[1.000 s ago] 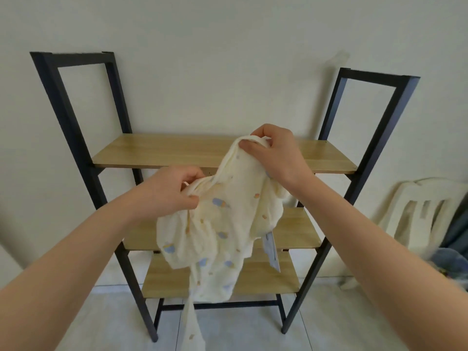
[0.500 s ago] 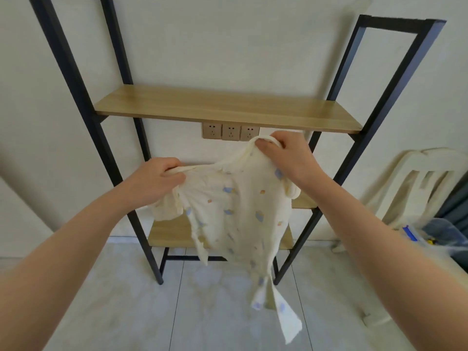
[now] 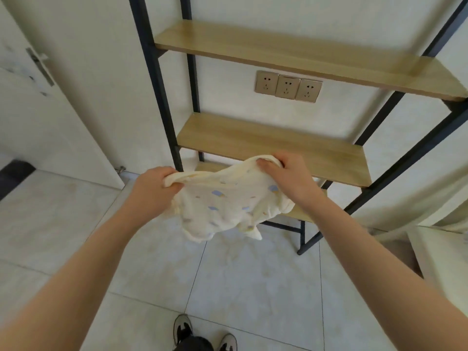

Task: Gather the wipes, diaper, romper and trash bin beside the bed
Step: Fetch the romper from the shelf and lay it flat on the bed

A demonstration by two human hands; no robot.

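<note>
Pinching the top edge of the cream romper (image 3: 222, 206) from both ends, the left hand (image 3: 152, 191) has its fingers curled tight over a bunched corner on the left, and the right hand (image 3: 286, 178) closes thumb and fingers over the rolled hem on the right. The cloth stretches taut between the two grips and sags below them in a loose bundle, clear of the tiled floor (image 3: 240, 282) and hanging just in front of the wooden shelf unit (image 3: 273, 140), touching none of its boards as far as the view tells. By my judgement the romper is in hand, so that item is collected but not yet set down. No wipes, diaper or trash bin show here, and neither does a clear bed, so I reckon most of the gathering is left.
</note>
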